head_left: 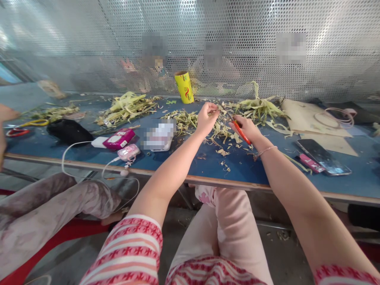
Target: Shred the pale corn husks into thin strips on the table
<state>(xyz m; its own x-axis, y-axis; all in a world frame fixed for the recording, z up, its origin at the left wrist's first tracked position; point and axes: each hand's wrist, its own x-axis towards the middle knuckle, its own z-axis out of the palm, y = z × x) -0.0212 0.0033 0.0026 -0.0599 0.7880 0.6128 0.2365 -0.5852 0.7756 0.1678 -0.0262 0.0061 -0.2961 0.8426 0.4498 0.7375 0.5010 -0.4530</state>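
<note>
My right hand is closed around scissors with orange-red handles, their blades pointing away towards my other hand. My left hand is pinched shut just left of the blades; what its fingertips hold is too small to make out. Below and around both hands lies a loose pile of pale green and dry plant cuttings. Behind my right hand sits a bunch of long pale green leaves or husks.
Nearby on the blue table are a yellow tube, a white phone-like item, a magenta box, a black pouch and a dark phone. Brown paper lies right. A co-worker's arm shows far left.
</note>
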